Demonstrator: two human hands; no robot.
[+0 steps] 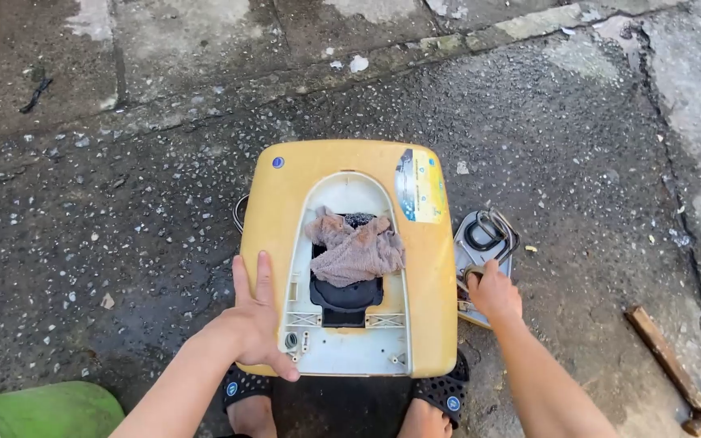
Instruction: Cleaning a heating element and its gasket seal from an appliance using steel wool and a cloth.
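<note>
I am crouched on the wet concrete ground (123,211) with a yellow plastic housing (273,211) lying flat in front of my feet. My left hand (255,320) rests palm down on its left side, fingers (265,272) stretched out flat and together, gripping nothing, only pressing the shell steady. My right hand (494,294) is just beside the housing's right edge, fingers curled shut around a small metal part (474,274) that I cannot make out clearly, over a grey cover piece (480,243) with black cable (492,231) looped on it. A pinkish-brown rag (357,250) is stuffed into the dark opening in the white inner frame (342,349). A hammer (673,369) lies well apart on the right.

I judge this to be the stage of picking up a part or tool from beside the shell while holding the shell still. The next move, as I read it, calls for bringing my right hand over the white frame without letting the housing slide on the damp ground.
</note>
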